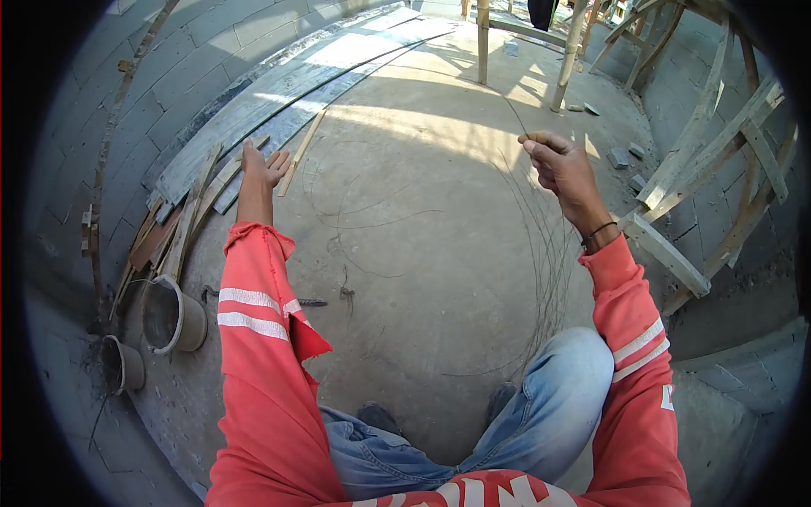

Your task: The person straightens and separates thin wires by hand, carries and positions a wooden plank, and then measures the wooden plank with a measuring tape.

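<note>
My right hand (562, 173) is raised at the right, thumb and fingertips pinched on a thin wire (512, 108) that runs upward from them. Below that hand, a loose bundle of long thin wires (545, 262) lies along the floor toward my knee. My left hand (264, 166) is stretched out at the left with its fingers apart and nothing in it. It appears over the ends of some wooden strips, though I cannot tell whether it touches them. Between my arms, several loose curved wires (393, 221) are scattered on the concrete floor (439, 287).
Long boards (338, 63) lie along the block wall (198, 63) at the left. Two buckets (194, 325) stand near my left elbow, beside wooden planks (193, 213). A wooden frame (697, 173) leans at the right. Bamboo poles (571, 55) stand at the back.
</note>
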The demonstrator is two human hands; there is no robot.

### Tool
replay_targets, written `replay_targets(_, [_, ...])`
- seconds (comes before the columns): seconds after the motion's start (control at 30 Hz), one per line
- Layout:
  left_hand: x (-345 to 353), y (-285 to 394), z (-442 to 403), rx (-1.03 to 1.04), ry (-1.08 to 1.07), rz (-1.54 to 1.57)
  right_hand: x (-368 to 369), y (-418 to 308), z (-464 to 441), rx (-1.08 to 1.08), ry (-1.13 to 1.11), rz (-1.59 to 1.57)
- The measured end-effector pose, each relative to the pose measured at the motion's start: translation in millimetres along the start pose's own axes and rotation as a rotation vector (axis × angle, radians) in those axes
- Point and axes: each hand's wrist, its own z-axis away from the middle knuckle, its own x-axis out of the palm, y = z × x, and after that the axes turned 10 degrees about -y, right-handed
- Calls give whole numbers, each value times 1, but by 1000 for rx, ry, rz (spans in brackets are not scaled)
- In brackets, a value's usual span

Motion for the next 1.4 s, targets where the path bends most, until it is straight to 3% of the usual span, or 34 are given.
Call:
replay_targets(0.03, [13, -6, 9, -53, -7, -235, -8, 2, -4, 3, 22, -295])
replay_targets(0.13, [66, -45, 60, -82, -803, -705, -5, 23, -26, -151, 47, -653])
replay_targets(0.2, [114, -80, 125, -129, -1139, -980, 5, 35, -36, -230, 100, -835])
replay_targets(0.33, [141, -158, 217, -266, -1557, -986, 25, 52, -40, -302, 242, -835])
replay_targets(0.37, [140, -165, 215, -272, -1555, -987, 18, 59, -38, -297, 243, -838])
replay_targets(0.43, [137, -175, 214, -309, -1393, -1005, 10, 52, -22, -123, 350, -110])
replay_targets(0.47, [133, -169, 208, 60, -1307, -1285, -10, 58, -19, -105, 294, 389])
replay_targets(0.5, [128, -163, 196, 57, -1302, -1292, -17, 50, -4, 19, 385, 824])
replay_targets(0.57, [119, -150, 170, 591, -1191, -1693, -17, 33, 24, 35, 467, 1002])
replay_targets(0.6, [114, -142, 161, 585, -1180, -1696, -17, 31, 30, 31, 457, 1000])
replay_targets(0.67, [107, -131, 150, 707, -1220, -1765, -20, 33, 37, -688, 410, 1262])
replay_targets(0.7, [105, -128, 150, 697, -1215, -1769, -21, 37, 37, -687, 402, 1256])
replay_targets(0.77, [106, -120, 150, 689, -1325, -1792, -21, 55, 34, -604, 61, 1325])
replay_targets(0.83, [105, -115, 147, 743, -1333, -1794, -32, 86, 29, -540, -59, 1282])
replay_targets(0.9, [99, -105, 137, 796, -1325, -1803, -34, 95, 32, 343, -474, 685])
replay_targets(0.97, [87, -92, 122, 755, -1228, -1799, -33, 104, 63, 234, -330, 338])
replay_targets(1.03, [77, -83, 122, 737, -1230, -1853, -21, 96, 89, -37, -119, 492])
replay_targets(1.07, [75, -77, 124, 728, -1269, -1908, -17, 96, 95, -59, -141, 488])
replay_targets(1.1, [74, -79, 125, 715, -1315, -1896, -11, 96, 96, -194, -56, 679])
replay_targets(1.17, [77, -91, 134, 704, -1401, -1892, 0, 107, 93, -224, -98, 658])
replay_targets(1.2, [78, -100, 135, 756, -1422, -1829, 2, 120, 88, -122, -251, 464])
replay_targets(1.23, [84, -101, 142, 724, -1419, -1818, 8, 137, 83, 117, -417, 41])
replay_targets(1.27, [83, -106, 140, 837, -1441, -1748, 16, 149, 79, 126, -509, -14])
replay_targets(1.3, [84, -105, 139, 893, -1434, -1719, 29, 146, 82, 126, -482, -55])
replay_targets(1.4, [75, -91, 127, 907, -1246, -1938, 42, 163, 87, 128, -125, -214])
